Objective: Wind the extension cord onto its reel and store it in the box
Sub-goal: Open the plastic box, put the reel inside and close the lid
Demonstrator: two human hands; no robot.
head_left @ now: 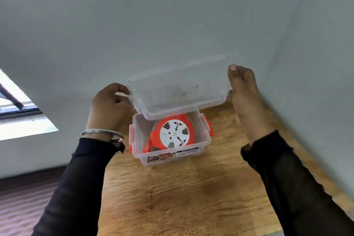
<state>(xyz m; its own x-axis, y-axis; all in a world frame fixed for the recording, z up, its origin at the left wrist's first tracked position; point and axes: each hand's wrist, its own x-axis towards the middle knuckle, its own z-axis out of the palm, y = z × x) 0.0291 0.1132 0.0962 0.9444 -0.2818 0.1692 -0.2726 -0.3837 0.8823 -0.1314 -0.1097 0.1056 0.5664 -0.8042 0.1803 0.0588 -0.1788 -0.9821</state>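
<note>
Reaching forward over the table [182, 197], both arms stretch out in dark sleeves, wrists level with each other, and between them they carry a clear lid [178, 94] above the box [203, 140]. The left hand [109, 109] shows its back to the camera, a bangle [102, 132] on the wrist; its fingers curl round the lid's left end, thumb on the upper edge. The right hand [247, 97] stands edge-on at the lid's right end, thumb up along the corner, the other fingers tucked behind the rim (so how tightly they close is hard to tell, though the hand plainly holds the lid). The lid tilts, near edge low and just over the box's far rim, far edge higher.

The reel [173, 134], orange with a white face, lies inside the box, tilted against the far wall; its top is covered by the lid. The cord itself is hard to make out, beyond an orange piece at the reel's lower left. The box stands on the table near the wall [172, 15]. Motion blurs the right hand.
</note>
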